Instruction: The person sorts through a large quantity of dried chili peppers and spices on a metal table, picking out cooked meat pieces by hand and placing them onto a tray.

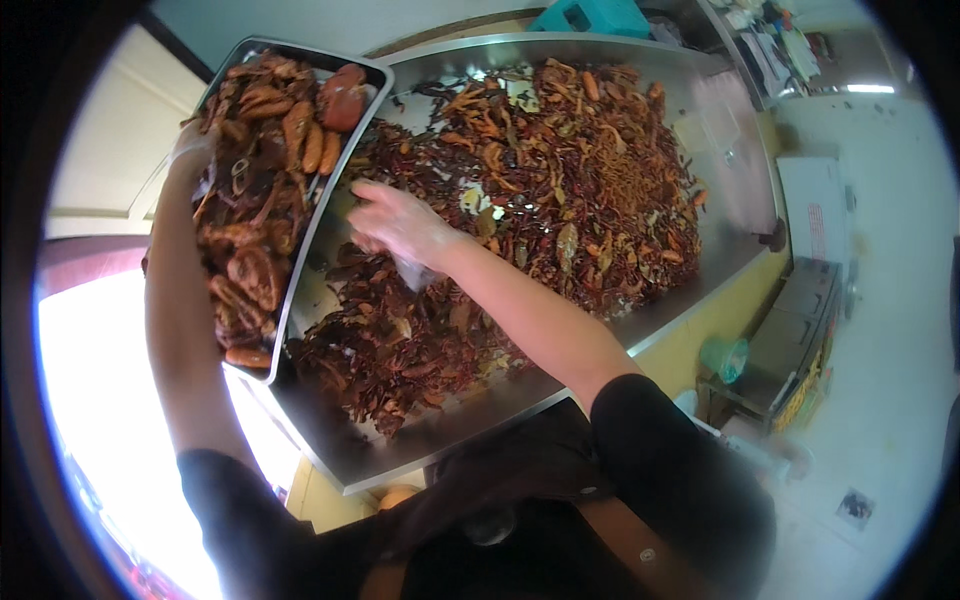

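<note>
Braised meat pieces (259, 277), among them sausage-like ones, fill a rectangular metal tray (319, 206) at the left. My left hand (196, 148), in a clear plastic glove, is at the tray's far left side; its fingers are partly hidden, so its hold is unclear. Just right of the tray, my right hand (394, 225), also gloved, hovers with bent fingers over a large stainless steel basin or sink (720, 225). Whether it holds anything cannot be made out. Dark red chillies, leaves and other cooked spices (555, 187) lie spread across the basin.
A teal plastic object (592, 16) stands behind the basin's far rim. To the right are a dark box-like unit (795, 322), a green translucent container (724, 360) and a white box (814, 202). Assorted items lie on a shelf at the upper right.
</note>
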Demonstrator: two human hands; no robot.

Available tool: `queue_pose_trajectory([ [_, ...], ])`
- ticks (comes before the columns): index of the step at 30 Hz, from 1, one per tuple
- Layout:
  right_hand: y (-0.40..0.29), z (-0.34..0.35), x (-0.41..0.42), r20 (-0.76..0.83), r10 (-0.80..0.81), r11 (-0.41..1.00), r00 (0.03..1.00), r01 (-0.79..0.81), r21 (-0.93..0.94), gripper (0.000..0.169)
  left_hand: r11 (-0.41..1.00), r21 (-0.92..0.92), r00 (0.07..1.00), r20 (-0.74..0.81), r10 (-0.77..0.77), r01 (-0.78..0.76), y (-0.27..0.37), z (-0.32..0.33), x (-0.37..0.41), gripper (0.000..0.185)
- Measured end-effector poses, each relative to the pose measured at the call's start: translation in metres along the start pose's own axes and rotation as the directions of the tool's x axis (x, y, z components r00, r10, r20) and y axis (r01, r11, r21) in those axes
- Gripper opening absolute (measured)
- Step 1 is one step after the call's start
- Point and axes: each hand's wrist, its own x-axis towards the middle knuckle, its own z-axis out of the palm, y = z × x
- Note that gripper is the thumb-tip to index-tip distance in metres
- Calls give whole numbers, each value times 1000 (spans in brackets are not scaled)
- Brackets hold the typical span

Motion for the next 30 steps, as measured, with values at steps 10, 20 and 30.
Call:
queue_pose_trajectory([
  [10, 37, -293, -49, -664, -41, 833, 746, -342, -436, 45, 932, -347, 877, -410, -250, 103, 92, -68, -155, 54],
  [20, -9, -505, 72, -728, -233, 463, 645, -585, -666, 43, 528, -696, 702, -48, -711, 487, 208, 99, -410, 29],
  [30, -8, -544, 81, -184, 215, 938, 959, -150, 313, 4, 821, -498, 955, 236, -182, 279, 403, 200, -464, 32],
])
